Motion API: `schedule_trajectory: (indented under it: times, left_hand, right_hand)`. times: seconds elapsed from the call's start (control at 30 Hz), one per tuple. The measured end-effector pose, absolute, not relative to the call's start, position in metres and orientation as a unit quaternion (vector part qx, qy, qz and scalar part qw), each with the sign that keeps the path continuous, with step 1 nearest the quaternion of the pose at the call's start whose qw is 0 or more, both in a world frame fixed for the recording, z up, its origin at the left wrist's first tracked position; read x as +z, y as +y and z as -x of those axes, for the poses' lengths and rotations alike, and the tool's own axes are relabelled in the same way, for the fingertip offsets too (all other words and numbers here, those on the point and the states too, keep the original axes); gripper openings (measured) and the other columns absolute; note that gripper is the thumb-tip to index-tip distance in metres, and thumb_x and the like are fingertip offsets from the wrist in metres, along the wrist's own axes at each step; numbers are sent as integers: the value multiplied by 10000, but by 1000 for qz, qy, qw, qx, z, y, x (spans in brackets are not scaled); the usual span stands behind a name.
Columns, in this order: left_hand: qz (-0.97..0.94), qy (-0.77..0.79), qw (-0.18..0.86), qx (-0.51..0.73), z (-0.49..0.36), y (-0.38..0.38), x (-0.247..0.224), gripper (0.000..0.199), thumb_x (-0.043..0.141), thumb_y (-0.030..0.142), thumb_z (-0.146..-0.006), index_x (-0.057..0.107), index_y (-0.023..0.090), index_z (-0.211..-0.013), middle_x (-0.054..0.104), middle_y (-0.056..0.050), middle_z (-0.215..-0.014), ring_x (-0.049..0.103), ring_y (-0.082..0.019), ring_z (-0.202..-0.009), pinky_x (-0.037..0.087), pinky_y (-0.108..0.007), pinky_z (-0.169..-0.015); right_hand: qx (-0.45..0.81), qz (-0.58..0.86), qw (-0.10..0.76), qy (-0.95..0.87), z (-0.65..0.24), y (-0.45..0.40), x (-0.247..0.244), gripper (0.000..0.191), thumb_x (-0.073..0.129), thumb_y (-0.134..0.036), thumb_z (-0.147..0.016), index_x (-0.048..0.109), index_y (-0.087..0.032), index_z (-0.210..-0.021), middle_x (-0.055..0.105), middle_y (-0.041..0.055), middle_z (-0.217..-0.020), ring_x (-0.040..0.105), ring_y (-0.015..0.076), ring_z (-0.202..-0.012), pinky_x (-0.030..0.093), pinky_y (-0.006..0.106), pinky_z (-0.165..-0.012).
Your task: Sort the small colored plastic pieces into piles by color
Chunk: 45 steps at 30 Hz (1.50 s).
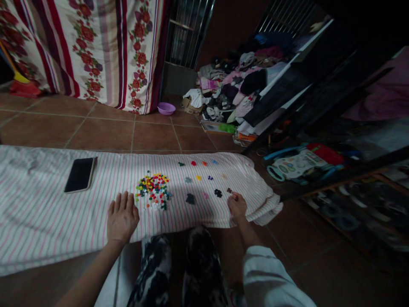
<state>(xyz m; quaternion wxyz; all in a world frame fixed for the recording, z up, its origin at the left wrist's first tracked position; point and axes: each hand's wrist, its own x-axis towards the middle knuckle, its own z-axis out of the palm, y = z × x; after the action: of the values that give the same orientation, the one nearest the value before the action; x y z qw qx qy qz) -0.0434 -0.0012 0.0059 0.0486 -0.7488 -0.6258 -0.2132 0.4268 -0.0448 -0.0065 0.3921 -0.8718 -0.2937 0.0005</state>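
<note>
My left hand (pixel 123 216) lies flat on the striped cloth (pixel 111 179), fingers stretched out, just left of a mixed pile of small coloured beads (pixel 153 187). At the right, the fingers of my right hand (pixel 237 205) are pinched together beside a few brown beads (pixel 229 190); whatever sits between the fingertips is too small to make out. Small single-colour groups lie between pile and hand: black beads (pixel 217 193), pink beads (pixel 206 195), dark grey beads (pixel 190 198), yellow beads (pixel 198 178), purple beads (pixel 210 178) and red beads (pixel 193 163), among several others.
A phone (pixel 80 175) lies on the cloth at the left. Beyond the table are a floral curtain (pixel 105 51), a purple basin (pixel 166 108) and a heap of clothes (pixel 236 81). A dark rack (pixel 345 172) with shoes below stands at the right. My knees are under the near edge.
</note>
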Motion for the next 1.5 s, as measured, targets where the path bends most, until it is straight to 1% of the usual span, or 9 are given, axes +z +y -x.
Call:
schedule_trajectory:
  times: [0.13, 0.23, 0.43, 0.63, 0.97, 1.07, 1.27, 1.33, 1.5]
  left_hand:
    - [744, -631, 29, -219, 43, -1, 6, 490, 373, 268, -883, 570, 80, -1291, 516, -182, -1406, 398, -331, -1370, 275, -498, -1131]
    - [742, -632, 2, -225, 43, -1, 7, 495, 386, 271, -874, 565, 86, -1297, 500, -188, -1418, 379, -332, -1384, 269, -511, -1134]
    - [739, -629, -17, -242, 44, -1, 8, 524, 411, 278, -853, 524, 156, -1350, 504, -154, -1424, 370, -331, -1392, 281, -545, -1116]
    - [744, -632, 0, -215, 43, -1, 10, 501, 395, 275, -862, 563, 104, -1301, 504, -179, -1417, 387, -335, -1379, 288, -518, -1119]
    - [747, -630, 45, -206, 45, -1, 8, 484, 388, 278, -862, 586, 121, -1275, 556, -155, -1374, 439, -312, -1345, 313, -476, -1108]
    - [747, -631, 47, -207, 45, -1, 8, 487, 384, 286, -861, 577, 150, -1287, 562, -136, -1373, 441, -297, -1344, 315, -467, -1109]
    - [748, -631, 52, -197, 46, -2, 7, 483, 352, 293, -874, 589, 143, -1266, 565, -133, -1370, 453, -297, -1334, 325, -461, -1105]
    - [746, -634, 49, -198, 46, -2, 6, 483, 354, 296, -871, 584, 160, -1273, 567, -121, -1370, 446, -283, -1342, 320, -451, -1113]
    - [748, -638, 59, -171, 46, -1, 5, 515, 312, 305, -885, 573, 112, -1284, 548, -146, -1385, 438, -294, -1343, 310, -453, -1117]
  right_hand:
    - [-5, 873, 387, -298, -422, -44, -1, 382, 457, -310, -695, 665, -157, -976, 668, 61, -814, 601, 231, -822, 470, 353, -837]
    - [12, 884, 365, -291, -419, -45, 4, 398, 450, -315, -728, 651, -148, -1028, 673, 70, -857, 603, 234, -850, 463, 349, -840]
    - [51, 907, 316, -273, -424, -39, 10, 444, 538, -420, -752, 612, -137, -1087, 676, 75, -874, 610, 246, -860, 463, 344, -807]
    - [62, 931, 232, -275, -427, -33, 15, 521, 593, -506, -754, 608, -189, -1167, 674, 91, -985, 600, 267, -980, 444, 360, -851]
    - [70, 929, 194, -307, -419, -30, 27, 569, 516, -534, -836, 548, -223, -1311, 631, 103, -1031, 594, 258, -974, 440, 385, -869]
    - [72, 928, 183, -317, -420, -27, 31, 532, 498, -533, -856, 555, -247, -1301, 611, 96, -1042, 599, 246, -961, 439, 381, -870]
    - [75, 919, 167, -348, -427, -26, 26, 413, 522, -456, -872, 596, -261, -1229, 564, 87, -1112, 619, 206, -898, 440, 344, -836]
    - [63, 909, 178, -372, -429, -28, 21, 363, 532, -402, -873, 611, -240, -1188, 574, 83, -1100, 613, 198, -913, 436, 326, -836]
    - [42, 876, 231, -421, -434, -32, 13, 264, 538, -303, -858, 630, -188, -1077, 625, 76, -1010, 571, 199, -1014, 422, 284, -850]
